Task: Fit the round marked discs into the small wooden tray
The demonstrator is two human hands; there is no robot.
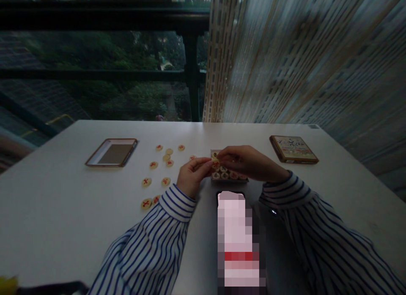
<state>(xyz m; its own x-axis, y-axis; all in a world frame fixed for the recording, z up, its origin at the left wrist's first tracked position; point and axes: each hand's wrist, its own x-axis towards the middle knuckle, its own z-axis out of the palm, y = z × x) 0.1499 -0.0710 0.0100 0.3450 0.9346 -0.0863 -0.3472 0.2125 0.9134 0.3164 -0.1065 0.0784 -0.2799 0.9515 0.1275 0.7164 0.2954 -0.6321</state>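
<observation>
The left hand (194, 176) pinches a pale-yellow round piece with red markings (216, 165) between thumb and fingertips, over a shallow rectangular box (230, 182). The right hand (245, 160) curls beside it, its grip unclear.

Loose discs (165, 181): red characters, left of the left hand (194, 175), too small to read
Boxed discs (224, 176): black and red characters, by the right hand (244, 160), unreadable
Printed box (294, 148): dark cover marks, right of the right hand, illegible

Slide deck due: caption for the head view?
Left hand and right hand close together at a box of round pieces, more scattered across a white table.
</observation>
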